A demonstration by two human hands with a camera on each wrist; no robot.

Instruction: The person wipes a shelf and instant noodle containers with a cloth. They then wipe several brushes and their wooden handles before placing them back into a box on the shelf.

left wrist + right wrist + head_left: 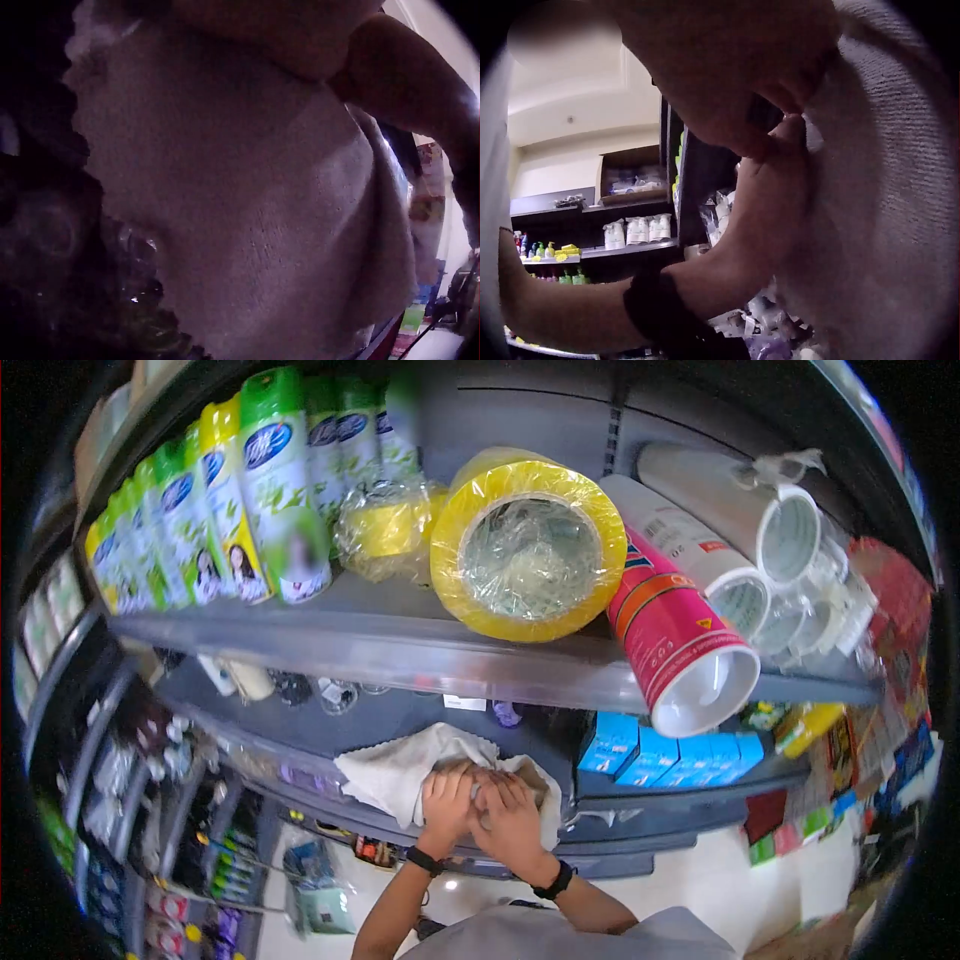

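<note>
A pale, off-white cloth (400,768) is bunched under both hands at the lower shelf. My left hand (447,802) grips it with bent fingers, and my right hand (508,822) holds it close alongside, the two sets of fingers meeting at the middle. Something greyish shows between the fingers; I cannot tell what it is. In the left wrist view the cloth (232,187) hangs broad and wavy-edged below a hand. The right wrist view has my right hand (727,67) dark at the top, touching the left hand (772,184), with the cloth (892,180) at the right.
Above the hands, an upper shelf (370,630) bears green spray cans (275,480), a big yellow tape roll (450,560) and a pink tube (680,630) jutting past its edge. Blue boxes (665,755) stand right of the cloth. Clear glass-like items (336,695) sit behind it.
</note>
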